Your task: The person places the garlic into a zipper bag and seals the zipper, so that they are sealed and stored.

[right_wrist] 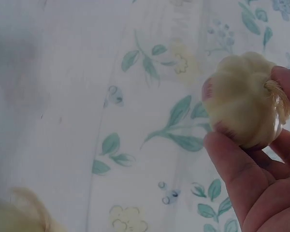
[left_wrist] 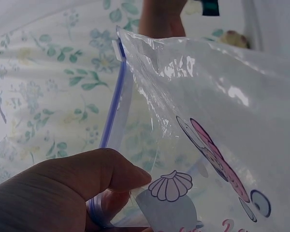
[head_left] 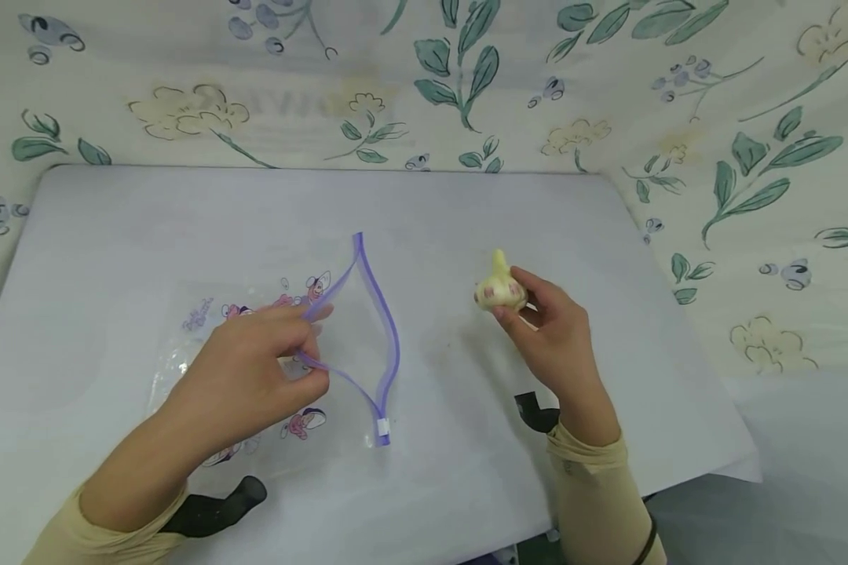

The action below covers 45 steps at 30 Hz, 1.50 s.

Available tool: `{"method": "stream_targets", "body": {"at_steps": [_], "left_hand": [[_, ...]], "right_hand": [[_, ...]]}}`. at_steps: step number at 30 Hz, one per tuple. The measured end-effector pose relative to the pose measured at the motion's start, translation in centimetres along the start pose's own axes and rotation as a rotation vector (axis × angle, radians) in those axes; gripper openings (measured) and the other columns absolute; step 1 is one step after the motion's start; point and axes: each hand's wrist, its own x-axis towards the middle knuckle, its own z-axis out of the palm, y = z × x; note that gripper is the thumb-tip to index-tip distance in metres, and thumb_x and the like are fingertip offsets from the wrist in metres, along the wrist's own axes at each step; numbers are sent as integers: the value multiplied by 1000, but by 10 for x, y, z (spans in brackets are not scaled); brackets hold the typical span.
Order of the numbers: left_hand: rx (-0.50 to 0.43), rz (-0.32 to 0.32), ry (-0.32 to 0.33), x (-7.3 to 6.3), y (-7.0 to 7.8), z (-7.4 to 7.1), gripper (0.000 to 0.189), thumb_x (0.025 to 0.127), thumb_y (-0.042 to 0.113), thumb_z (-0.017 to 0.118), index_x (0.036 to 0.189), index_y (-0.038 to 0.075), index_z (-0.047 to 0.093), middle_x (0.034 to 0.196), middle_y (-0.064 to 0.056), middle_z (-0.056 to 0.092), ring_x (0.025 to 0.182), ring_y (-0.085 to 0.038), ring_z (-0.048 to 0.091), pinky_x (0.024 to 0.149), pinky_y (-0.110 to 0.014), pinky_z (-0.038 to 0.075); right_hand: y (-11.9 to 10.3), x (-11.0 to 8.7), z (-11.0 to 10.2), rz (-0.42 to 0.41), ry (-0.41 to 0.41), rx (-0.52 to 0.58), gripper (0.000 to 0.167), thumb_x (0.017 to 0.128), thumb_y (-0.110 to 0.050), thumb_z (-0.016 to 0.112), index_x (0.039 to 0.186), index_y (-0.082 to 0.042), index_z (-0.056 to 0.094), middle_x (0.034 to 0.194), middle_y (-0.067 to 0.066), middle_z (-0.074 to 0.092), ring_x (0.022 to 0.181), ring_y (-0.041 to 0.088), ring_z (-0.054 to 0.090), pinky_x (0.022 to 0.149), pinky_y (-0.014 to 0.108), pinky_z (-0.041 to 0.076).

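Observation:
My left hand grips one side of a clear zip bag printed with pink cartoon figures. The bag's purple zip edge gapes into a wide oval, and a small white slider sits at its near end. In the left wrist view, the thumb presses on the clear film beside a shell print. To the right of the bag, my right hand pinches a garlic bulb between thumb and fingers, stem upward. The right wrist view shows the garlic with purplish patches and a tuft of rootlets.
The white table spreads beneath both hands. A floral cloth hangs behind it and along the right side. Black straps or mounts show at both wrists, below the rolled beige sleeves.

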Motion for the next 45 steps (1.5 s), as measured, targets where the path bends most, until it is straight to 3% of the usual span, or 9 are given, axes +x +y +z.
{"method": "stream_targets", "body": {"at_steps": [4, 9, 11, 17, 23, 25, 30, 38, 45], "left_hand": [[0, -14, -24, 1, 1, 0, 27, 67, 7, 71, 60, 26, 53, 113, -3, 77, 117, -34, 68, 95, -52, 52], [-21, -54, -50, 0, 2, -1, 26, 68, 6, 71, 61, 25, 54, 113, -3, 77, 121, -36, 66, 100, -61, 47], [-17, -41, -43, 0, 2, 0, 27, 67, 6, 71, 61, 26, 54, 113, -3, 77, 120, -36, 66, 100, -61, 46], [10, 15, -8, 0, 0, 2, 28, 65, 6, 71, 60, 26, 52, 110, -2, 78, 114, -29, 70, 87, -45, 55], [27, 11, -15, 0, 0, 2, 26, 65, 7, 71, 60, 26, 53, 86, 10, 76, 94, -17, 72, 64, -30, 43], [28, 9, -15, 0, 0, 2, 26, 65, 7, 71, 60, 26, 53, 86, 11, 75, 94, -16, 72, 64, -30, 43], [25, -1, -25, 0, 0, 1, 26, 66, 7, 72, 60, 25, 54, 100, 0, 79, 106, -24, 72, 71, -36, 48], [13, 20, -2, -1, 0, 1, 26, 65, 6, 72, 61, 25, 55, 89, 8, 77, 97, -20, 73, 67, -34, 45], [2, 33, -3, -1, 1, 0, 27, 65, 6, 71, 60, 25, 53, 95, 5, 78, 102, -22, 73, 68, -32, 45]], "right_hand": [[-5, 0, 7, -36, -15, 43, 52, 85, 2, 75, 134, 5, 58, 131, 19, 64, 119, 27, 65, 91, 21, 55], [-11, -1, 16, -80, -42, 71, 52, 84, 2, 76, 133, 4, 60, 128, 19, 66, 115, 26, 67, 90, 23, 56], [-13, -2, 19, -92, -52, 71, 52, 83, 2, 77, 133, 4, 60, 128, 18, 66, 115, 26, 67, 89, 24, 56], [-22, -2, 27, -107, -84, 17, 53, 84, -3, 78, 134, -1, 61, 129, 15, 66, 117, 25, 67, 90, 25, 56], [-31, -2, 32, -135, -109, -24, 54, 85, -6, 79, 135, -3, 60, 130, 15, 66, 119, 24, 67, 91, 28, 56], [-32, -2, 33, -148, -112, -27, 54, 84, -6, 79, 135, -2, 60, 130, 15, 66, 118, 24, 67, 90, 28, 57], [-35, -2, 38, -174, -121, -31, 54, 84, -6, 79, 134, -2, 61, 130, 14, 67, 117, 24, 67, 89, 28, 57], [-43, -3, 46, -214, -156, -27, 54, 83, -6, 80, 134, -2, 61, 129, 14, 67, 116, 24, 67, 89, 28, 57], [-48, -7, 51, -229, -180, -22, 54, 82, -5, 81, 132, -2, 62, 129, 13, 67, 114, 22, 68, 89, 26, 57]]}}
